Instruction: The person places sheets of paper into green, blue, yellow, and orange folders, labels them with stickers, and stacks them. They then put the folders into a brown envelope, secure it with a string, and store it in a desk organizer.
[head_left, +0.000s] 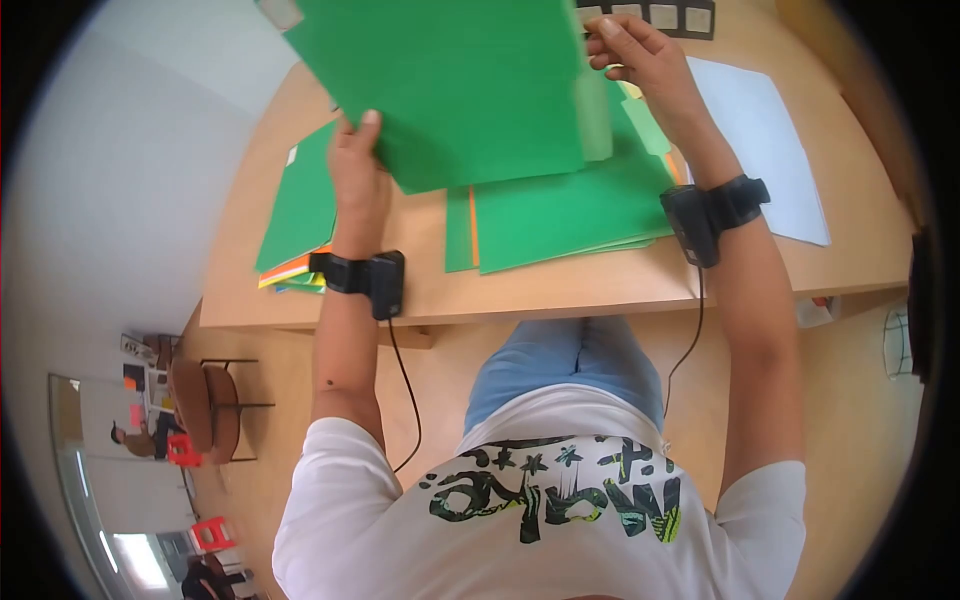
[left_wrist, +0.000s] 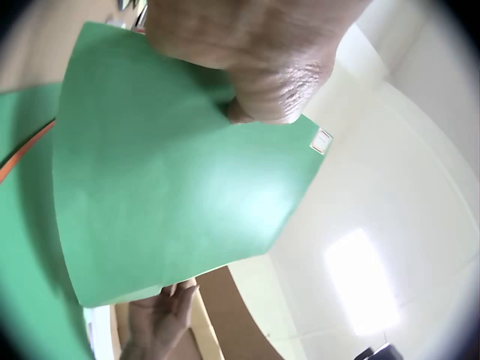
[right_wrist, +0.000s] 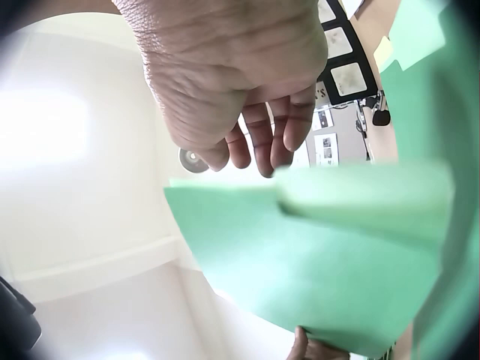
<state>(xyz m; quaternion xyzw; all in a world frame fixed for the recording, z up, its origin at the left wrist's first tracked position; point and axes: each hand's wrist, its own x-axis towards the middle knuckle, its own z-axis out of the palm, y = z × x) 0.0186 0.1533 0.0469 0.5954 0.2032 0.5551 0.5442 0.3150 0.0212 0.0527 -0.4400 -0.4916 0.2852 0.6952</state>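
Fingers of the left hand [head_left: 358,168] grip the raised green folder [head_left: 470,90] by its lower left edge, thumb on the near face; those of the right hand [head_left: 660,75] are loosely bent beside its right edge, pinching nothing, though whether they brush it I cannot tell. The folder is held up over the middle of the tabletop [head_left: 550,292], above another green folder [head_left: 570,225] lying towards the near edge; a pile of folders [head_left: 300,205] lies by the left edge, pale sheets [head_left: 765,150] near the right.

It looks like thin card: light, springy, apt to bow and crease if held from one side. The smooth face may slip. Its pale inner layer [head_left: 595,120] shows at the right edge and could slide or fan out, so the best hold is flat, through all layers, at both side edges.
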